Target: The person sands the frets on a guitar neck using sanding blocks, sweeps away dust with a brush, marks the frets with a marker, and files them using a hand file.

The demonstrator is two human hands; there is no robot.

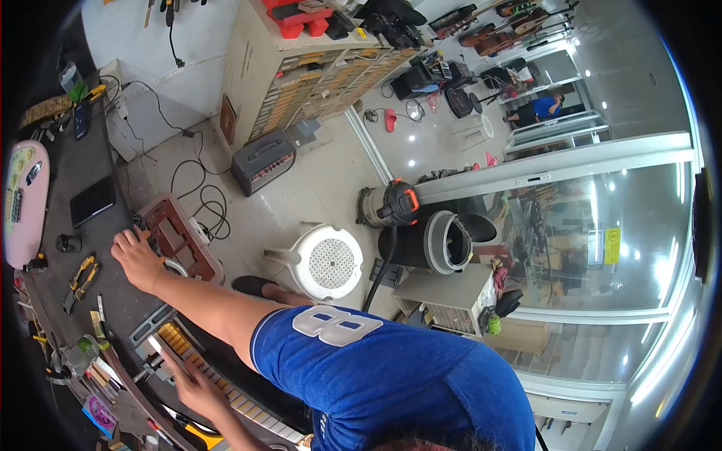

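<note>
The right hand is near yellow-handled pliers; whether it or the left hand grasps something, I cannot tell.

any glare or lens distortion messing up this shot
Head view: bright reflections streak the glass panel at right, and small bright spots dot the floor beyond it; head view: wide-angle distortion seems to bend the workbench near the left edge, and the corners fall to black.

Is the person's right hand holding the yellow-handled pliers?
No, the yellow-handled pliers lie on the dark workbench, apart from the right hand.
</note>
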